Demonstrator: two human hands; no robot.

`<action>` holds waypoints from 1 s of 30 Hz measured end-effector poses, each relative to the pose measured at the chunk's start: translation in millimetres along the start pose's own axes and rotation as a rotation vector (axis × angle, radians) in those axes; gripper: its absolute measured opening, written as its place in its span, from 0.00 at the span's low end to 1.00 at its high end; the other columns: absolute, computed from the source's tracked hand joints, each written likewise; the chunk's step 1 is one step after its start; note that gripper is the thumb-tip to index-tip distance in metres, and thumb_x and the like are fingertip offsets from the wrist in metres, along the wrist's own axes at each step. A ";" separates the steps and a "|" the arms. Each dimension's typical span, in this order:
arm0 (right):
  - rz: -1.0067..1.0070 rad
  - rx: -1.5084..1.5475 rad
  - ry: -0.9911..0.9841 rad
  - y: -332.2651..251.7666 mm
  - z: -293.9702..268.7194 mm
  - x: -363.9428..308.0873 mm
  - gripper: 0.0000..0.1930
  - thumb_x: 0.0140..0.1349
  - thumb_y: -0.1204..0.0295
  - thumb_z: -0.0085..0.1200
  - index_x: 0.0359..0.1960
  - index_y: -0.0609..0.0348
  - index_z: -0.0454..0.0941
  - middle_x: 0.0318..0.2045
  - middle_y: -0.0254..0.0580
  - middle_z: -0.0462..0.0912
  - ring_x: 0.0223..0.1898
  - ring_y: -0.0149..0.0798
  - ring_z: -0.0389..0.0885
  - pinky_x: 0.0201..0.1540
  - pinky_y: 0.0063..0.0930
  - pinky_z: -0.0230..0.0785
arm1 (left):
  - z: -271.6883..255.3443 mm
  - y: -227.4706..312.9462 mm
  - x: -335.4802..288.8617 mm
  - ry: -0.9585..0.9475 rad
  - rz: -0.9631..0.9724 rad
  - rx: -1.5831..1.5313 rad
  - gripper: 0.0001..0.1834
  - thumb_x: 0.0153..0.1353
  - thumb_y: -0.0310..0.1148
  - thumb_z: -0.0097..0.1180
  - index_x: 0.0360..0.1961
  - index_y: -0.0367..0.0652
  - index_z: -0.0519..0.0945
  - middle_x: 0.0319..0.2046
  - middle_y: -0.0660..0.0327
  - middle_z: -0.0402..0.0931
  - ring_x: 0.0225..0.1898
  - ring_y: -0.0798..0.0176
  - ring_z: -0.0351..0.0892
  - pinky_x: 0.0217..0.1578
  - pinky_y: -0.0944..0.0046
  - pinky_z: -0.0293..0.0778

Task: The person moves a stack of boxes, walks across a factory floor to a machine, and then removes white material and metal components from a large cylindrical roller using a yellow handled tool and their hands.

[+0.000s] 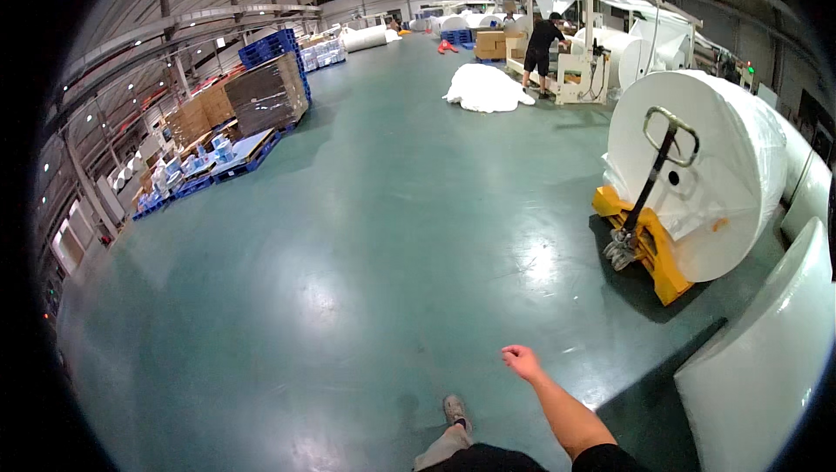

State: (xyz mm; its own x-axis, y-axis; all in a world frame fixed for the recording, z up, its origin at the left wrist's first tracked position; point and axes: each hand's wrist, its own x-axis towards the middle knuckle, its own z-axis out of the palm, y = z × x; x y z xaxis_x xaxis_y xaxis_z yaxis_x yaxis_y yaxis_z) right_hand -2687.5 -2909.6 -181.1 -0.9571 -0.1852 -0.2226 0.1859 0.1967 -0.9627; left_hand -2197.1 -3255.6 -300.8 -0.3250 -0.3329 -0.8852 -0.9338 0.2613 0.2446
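My right hand hangs over the green floor in front of my body, its fingers curled in and nothing visible in them. The bare forearm comes up from the lower right, out of a black sleeve. My left hand is out of the picture. Nearest to the right hand stands a yellow pallet jack, with its dark handle tilted up to a metal grip loop. It is apart from my hand. Directly behind it rests a huge white roll, partly wrapped in clear film.
More wrapped white rolls line the right side. Blue pallets with boxes and packs stand at the left. Farther off lie a heap of white material and a machine, where a person in black works. Cardboard boxes sit behind.
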 end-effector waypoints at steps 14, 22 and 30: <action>1.101 -0.364 0.057 222.5 -147.1 76.4 0.11 0.57 0.67 0.54 0.21 0.60 0.74 0.21 0.50 0.75 0.22 0.45 0.76 0.24 0.39 0.66 | -330.1 816.9 203.2 0.265 0.956 -0.271 0.21 0.63 0.36 0.55 0.55 0.39 0.74 0.46 0.54 0.80 0.48 0.60 0.77 0.51 0.61 0.71; 0.211 -1.241 -0.375 121.8 -97.5 580.6 0.07 0.49 0.72 0.52 0.25 0.56 0.82 0.24 0.48 0.81 0.27 0.52 0.79 0.31 0.44 0.72 | -338.0 861.6 346.1 0.084 0.660 0.113 0.23 0.59 0.39 0.56 0.53 0.38 0.76 0.45 0.52 0.80 0.47 0.60 0.78 0.50 0.60 0.72; -0.146 0.075 -0.006 -301.6 36.2 1083.6 0.13 0.63 0.62 0.51 0.33 0.59 0.79 0.24 0.30 0.77 0.27 0.26 0.72 0.31 0.24 0.67 | -408.5 857.5 362.5 0.003 0.072 0.017 0.21 0.59 0.42 0.53 0.49 0.40 0.79 0.36 0.52 0.81 0.40 0.54 0.81 0.41 0.58 0.74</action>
State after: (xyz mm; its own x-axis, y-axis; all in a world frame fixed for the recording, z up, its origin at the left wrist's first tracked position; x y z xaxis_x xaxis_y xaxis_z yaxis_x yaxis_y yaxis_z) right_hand -3772.7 -3204.5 -137.7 -0.9738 -0.2127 -0.0798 0.0608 0.0946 -0.9937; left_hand -3176.9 -3522.2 -250.3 -0.3915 -0.3151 -0.8645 -0.9053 0.3000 0.3006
